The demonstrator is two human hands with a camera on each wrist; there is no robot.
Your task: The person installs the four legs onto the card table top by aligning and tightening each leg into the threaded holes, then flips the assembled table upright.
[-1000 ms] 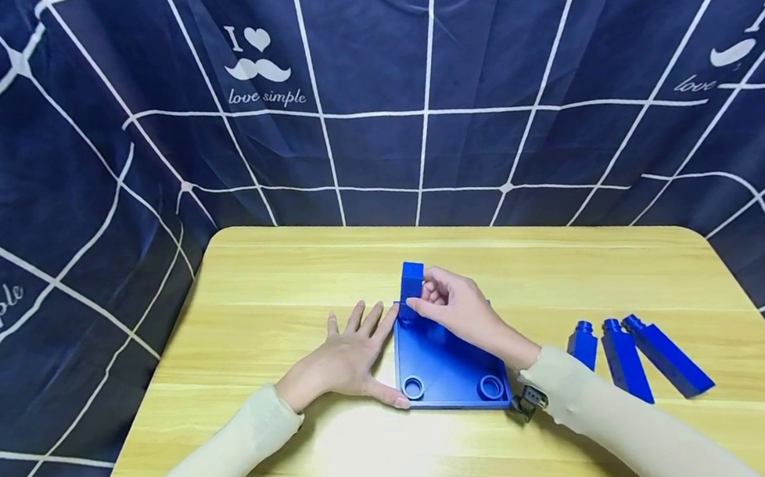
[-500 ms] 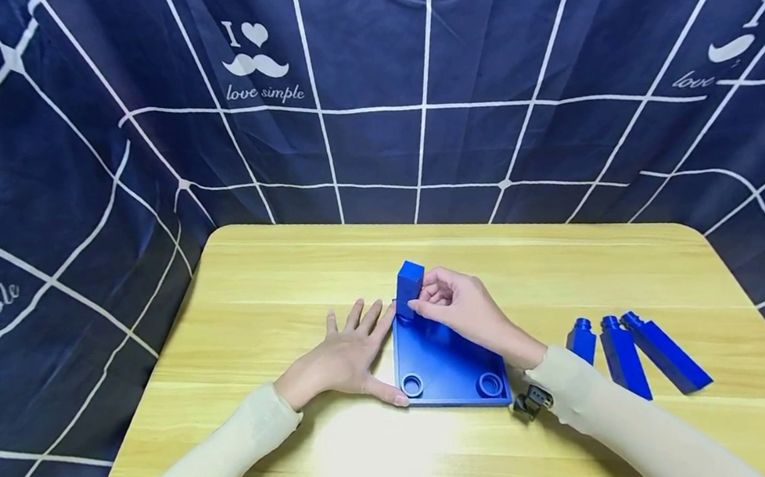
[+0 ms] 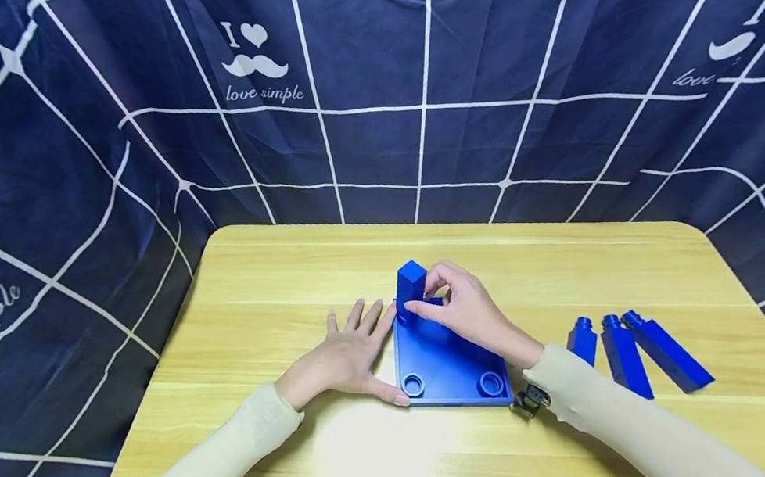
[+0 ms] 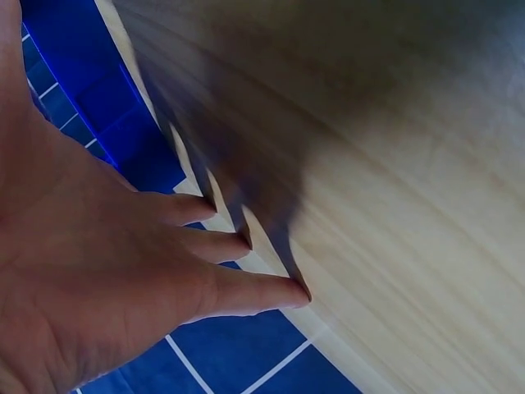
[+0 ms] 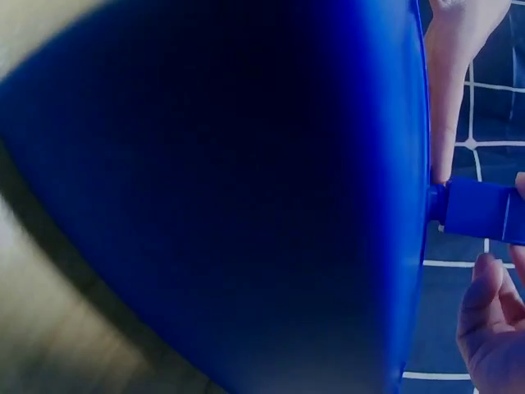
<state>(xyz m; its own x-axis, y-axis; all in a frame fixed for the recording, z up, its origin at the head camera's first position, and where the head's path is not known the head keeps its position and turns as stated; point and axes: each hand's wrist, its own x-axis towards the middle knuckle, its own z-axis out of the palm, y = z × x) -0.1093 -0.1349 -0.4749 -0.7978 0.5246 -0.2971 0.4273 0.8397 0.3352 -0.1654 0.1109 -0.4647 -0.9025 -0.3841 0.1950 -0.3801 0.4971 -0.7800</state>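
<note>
A blue square plate with raised edges lies on the table, round threaded sockets showing at its near corners. At its far left corner stands a blue square post, upright. My right hand pinches this post between thumb and fingers. In the right wrist view the narrow neck of the post meets the plate. My left hand lies with spread fingers along the plate's left edge, thumb at the near corner. The left wrist view shows those fingers straight on the wood. The far right socket is hidden.
Several more blue posts with threaded ends lie on the table to the right, partly behind the right sleeve. A small black device sits at the right wrist. Dark blue gridded cloth hangs behind the wooden table.
The post has turned about its upright axis, now showing a corner toward me, and sits a little straighter. My right fingers have shifted around it. The left hand and the plate stay put.
</note>
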